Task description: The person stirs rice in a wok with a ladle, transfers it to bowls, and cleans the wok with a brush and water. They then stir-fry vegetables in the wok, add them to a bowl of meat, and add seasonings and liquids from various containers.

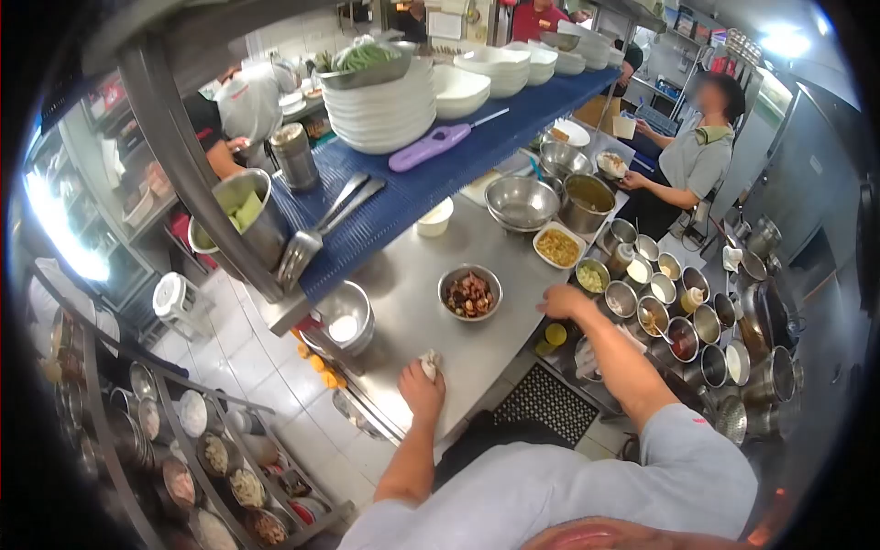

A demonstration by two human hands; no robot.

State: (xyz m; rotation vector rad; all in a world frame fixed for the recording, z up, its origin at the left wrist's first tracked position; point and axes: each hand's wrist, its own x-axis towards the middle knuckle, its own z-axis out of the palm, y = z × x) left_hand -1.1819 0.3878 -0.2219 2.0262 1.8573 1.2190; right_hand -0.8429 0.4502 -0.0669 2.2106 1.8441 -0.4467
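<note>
My left hand (421, 392) is closed around a crumpled whitish cloth (430, 364) on the steel counter (394, 316), near its front edge. Beyond it stands a metal bowl (470, 317) holding brown, glossy chopped pieces of food. My right hand (563, 302) rests at the counter's right edge, fingers loosely bent, with nothing visible in them. Just past that hand is a white dish of yellow food (558, 246). A larger steel bowl (343, 324) with something white inside stands to the left of the cloth.
Stacked white bowls (378, 110), a purple-handled tool (431, 147) and serving utensils (316, 234) lie on the blue-covered shelf overhead. Several ingredient pots (653, 313) crowd the right side. A person in grey (697, 156) stands at the far right, holding a bowl. A white stool (179, 302) is left.
</note>
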